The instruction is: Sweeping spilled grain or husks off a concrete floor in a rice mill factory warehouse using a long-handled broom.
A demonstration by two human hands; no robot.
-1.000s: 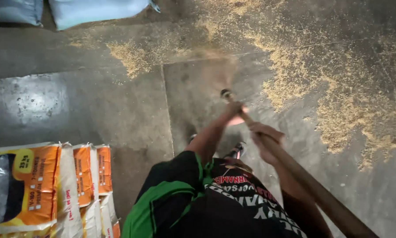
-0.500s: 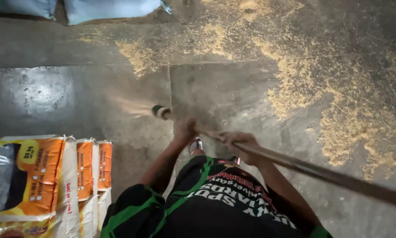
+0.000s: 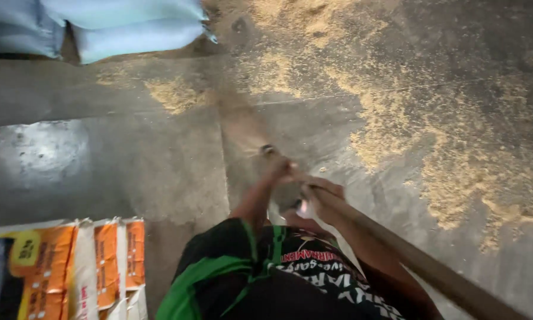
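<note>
A long brown wooden stick (image 3: 432, 272) runs from the lower right up to a dark-capped end (image 3: 269, 149) in the middle of the head view. My left hand (image 3: 280, 170) is shut on it near that end. Just behind, my right hand (image 3: 324, 195) grips the stick lower down. A blurred brown streak (image 3: 237, 112) reaches from the capped end toward the upper left; what it is cannot be told. My black and green shirt (image 3: 248, 278) fills the bottom centre.
Tan husk-like grains (image 3: 397, 130) lie scattered over the grey concrete floor (image 3: 100, 154), thickest at the right and top. Orange and white sacks (image 3: 71, 266) lie at the lower left. Pale blue sacks (image 3: 124, 24) lie at the top left.
The stick's front end swung down to the left, then back up toward the centre. Both hands stayed on it. The view shifted slightly.
</note>
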